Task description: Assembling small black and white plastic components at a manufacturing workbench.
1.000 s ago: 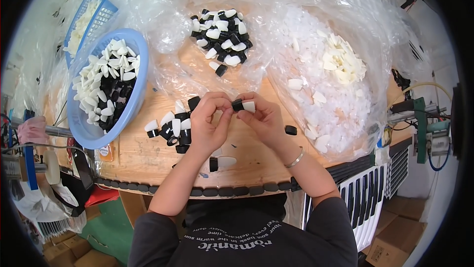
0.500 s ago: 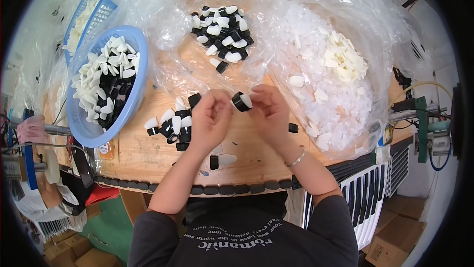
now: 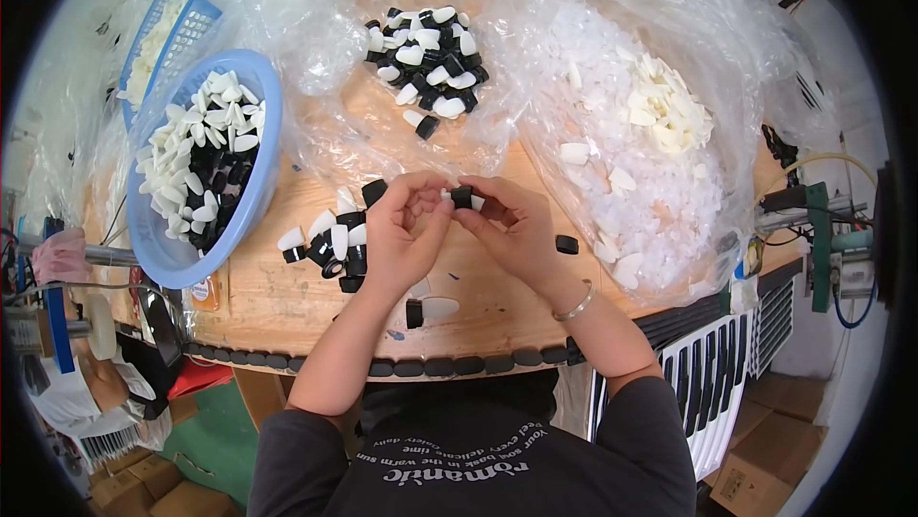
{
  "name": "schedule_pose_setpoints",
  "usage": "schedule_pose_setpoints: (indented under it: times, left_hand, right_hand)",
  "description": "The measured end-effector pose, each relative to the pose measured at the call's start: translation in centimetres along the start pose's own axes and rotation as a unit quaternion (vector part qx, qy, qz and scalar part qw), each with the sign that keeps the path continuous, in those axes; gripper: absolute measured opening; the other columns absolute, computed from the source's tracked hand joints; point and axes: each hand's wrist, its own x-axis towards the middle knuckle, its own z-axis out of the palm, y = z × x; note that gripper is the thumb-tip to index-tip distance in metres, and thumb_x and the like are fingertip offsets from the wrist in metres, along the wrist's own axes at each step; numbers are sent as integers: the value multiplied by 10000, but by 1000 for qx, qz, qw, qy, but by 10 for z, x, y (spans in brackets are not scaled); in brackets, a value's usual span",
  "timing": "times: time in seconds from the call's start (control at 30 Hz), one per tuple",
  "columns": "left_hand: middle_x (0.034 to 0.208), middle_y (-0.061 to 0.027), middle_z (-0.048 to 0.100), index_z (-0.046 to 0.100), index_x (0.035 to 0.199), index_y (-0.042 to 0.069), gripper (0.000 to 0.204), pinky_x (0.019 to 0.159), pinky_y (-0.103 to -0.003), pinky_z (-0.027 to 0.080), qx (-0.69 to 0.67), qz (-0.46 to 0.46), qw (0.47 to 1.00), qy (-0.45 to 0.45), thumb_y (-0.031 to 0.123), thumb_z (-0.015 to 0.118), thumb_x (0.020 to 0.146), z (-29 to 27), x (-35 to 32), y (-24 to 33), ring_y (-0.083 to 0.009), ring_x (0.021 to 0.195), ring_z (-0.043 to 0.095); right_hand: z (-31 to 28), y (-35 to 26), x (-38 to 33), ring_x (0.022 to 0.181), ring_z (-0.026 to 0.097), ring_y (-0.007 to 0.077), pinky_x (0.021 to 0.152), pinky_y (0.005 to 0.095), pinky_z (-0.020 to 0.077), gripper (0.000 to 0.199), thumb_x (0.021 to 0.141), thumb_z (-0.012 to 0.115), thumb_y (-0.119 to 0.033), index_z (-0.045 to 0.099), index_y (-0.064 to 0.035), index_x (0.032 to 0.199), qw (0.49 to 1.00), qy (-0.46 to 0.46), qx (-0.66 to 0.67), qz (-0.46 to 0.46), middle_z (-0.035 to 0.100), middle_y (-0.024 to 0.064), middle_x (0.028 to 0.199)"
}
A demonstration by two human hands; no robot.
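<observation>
A small black cylindrical piece [image 3: 462,198] with white ends is held in front of me over the table. My right hand [image 3: 512,230] pinches its right side between thumb and fingers. My left hand [image 3: 409,230] has its thumb and curled fingers at the white tip on the left end. Left of my left hand lies a small group of black pieces with white oval tabs [image 3: 339,240]. Below my hands rests a single black piece with a white tab [image 3: 415,313]. One more black piece [image 3: 566,244] lies just right of my right wrist.
A blue basin [image 3: 274,134] of white tabs and black pieces stands at left, a blue basket [image 3: 196,24] behind it. A pile of black-and-white pieces [image 3: 430,53] lies at the back. Clear plastic sheeting [image 3: 583,182] with translucent and cream tabs covers the right.
My hands have come closer together. The right hand has moved left and turned the black piece more level, and its left end now meets my left fingertips.
</observation>
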Motion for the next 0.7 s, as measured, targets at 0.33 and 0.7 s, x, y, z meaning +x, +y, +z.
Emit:
schedule_pose_setpoints:
  times: [0.33,0.7]
  left_hand:
    - [855,-40,598,552,967,-17,59,679,-206,463,-31,-33,999,-15,-12,570,911,-7,0,-6,-85,718,560]
    - [846,-26,622,583,1039,-36,130,692,-168,444,2,-58,996,-67,25,580,924,-5,-3,-1,-51,756,561]
  right_hand:
    - [2,-11,-2,814,635,97,712,215,524,275,826,689,24,604,38,1087,999,37,33,0,655,62,931]
    - [-8,-15,-3,831,645,110,743,234,534,239,826,694,9,594,25,1042,996,31,-68,-49,664,85,946]
